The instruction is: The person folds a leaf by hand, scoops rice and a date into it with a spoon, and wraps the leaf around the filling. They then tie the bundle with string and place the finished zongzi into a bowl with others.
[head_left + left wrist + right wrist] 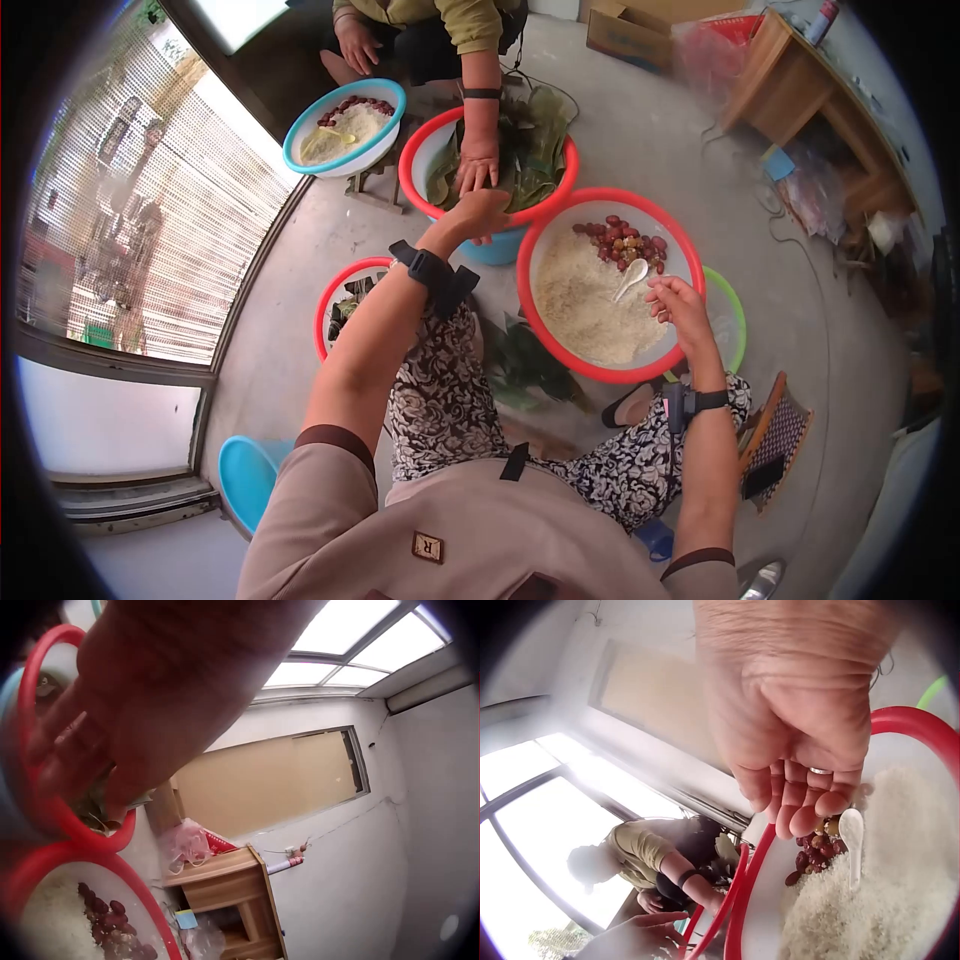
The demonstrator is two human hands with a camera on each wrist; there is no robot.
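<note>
My left hand (478,215) reaches over the near rim of a red-rimmed basin (411,165) full of long green leaves (542,130); its fingers, blurred in the left wrist view, look extended. Another person's hand (478,165) is among the leaves, close to mine. Above the right side of a second red-rimmed basin (690,235), my right hand (680,310) has loosely bent fingers and holds nothing. That basin contains white rice (862,900), a cluster of dark red dates (625,243) and a white plastic spoon (853,844) lying on the rice.
A blue-rimmed basin (393,97) of rice and dates sits on a small stool by the other person. Nearby are a smaller red-rimmed basin (325,318), loose leaves (530,365) on the floor, a green-rimmed basin (738,320) and a folding stool (775,440).
</note>
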